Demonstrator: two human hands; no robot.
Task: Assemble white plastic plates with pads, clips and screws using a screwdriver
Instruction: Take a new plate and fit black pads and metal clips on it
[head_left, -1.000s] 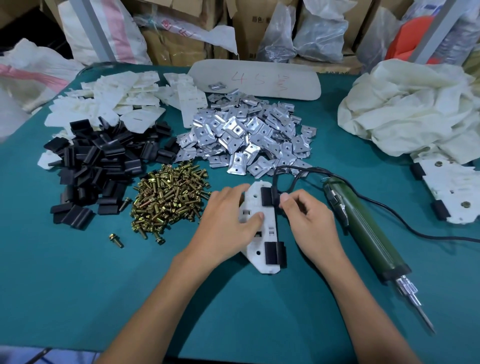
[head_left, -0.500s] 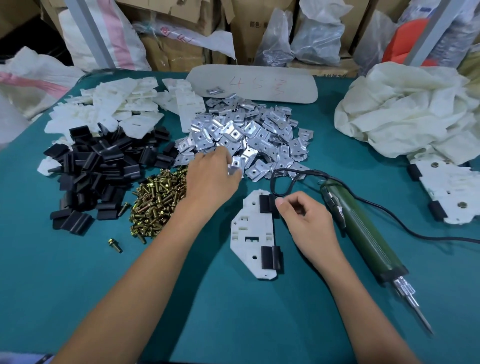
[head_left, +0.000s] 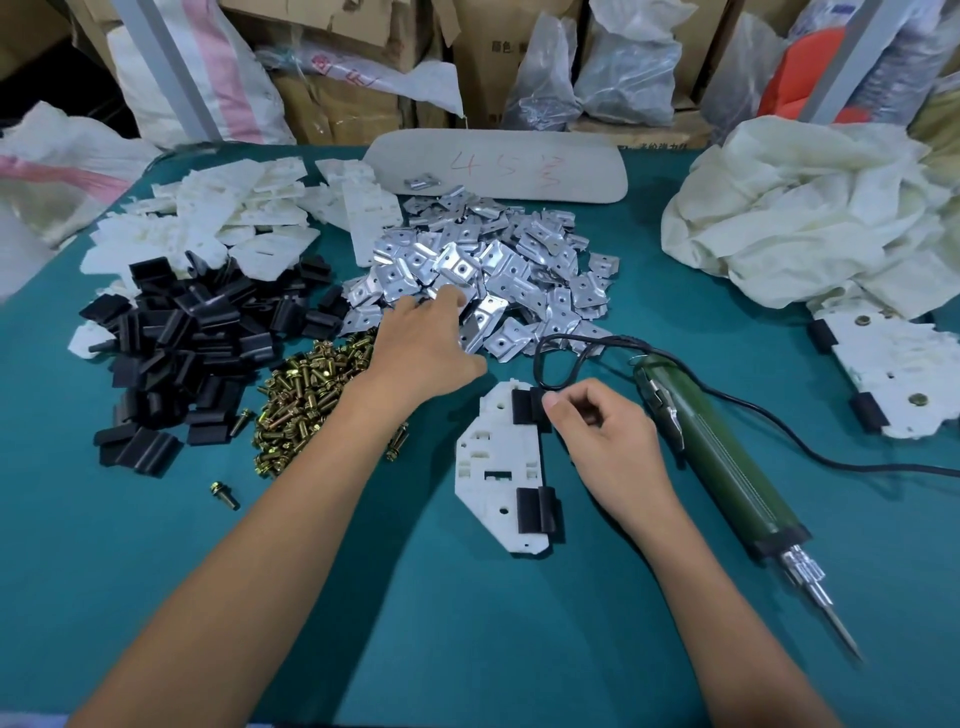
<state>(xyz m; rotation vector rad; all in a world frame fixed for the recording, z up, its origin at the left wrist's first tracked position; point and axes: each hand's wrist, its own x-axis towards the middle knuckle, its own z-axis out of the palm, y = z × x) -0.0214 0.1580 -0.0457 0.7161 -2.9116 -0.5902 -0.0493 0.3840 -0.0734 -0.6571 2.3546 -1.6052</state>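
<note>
On a green table (head_left: 467, 623) backed by cartons, the right hand (head_left: 608, 441) is curled, thumb and forefinger pinching the upper pad (head_left: 524, 408) of the white plate (head_left: 493, 467) near the table's middle. The left hand (head_left: 426, 343) is laid on the clips (head_left: 519, 280); a grip cannot be told. The lower pad (head_left: 535, 512) is also fitted. Clip and screws (head_left: 306, 400) are judged missing, the screwdriver (head_left: 711, 452) untouched.

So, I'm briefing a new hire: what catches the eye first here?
The shiny clips mid-table stand out, with the left hand over them. Left of them lie black pads and brass screws; nearer, a white plate with two pads sits by the curled right hand and a green screwdriver.
</note>
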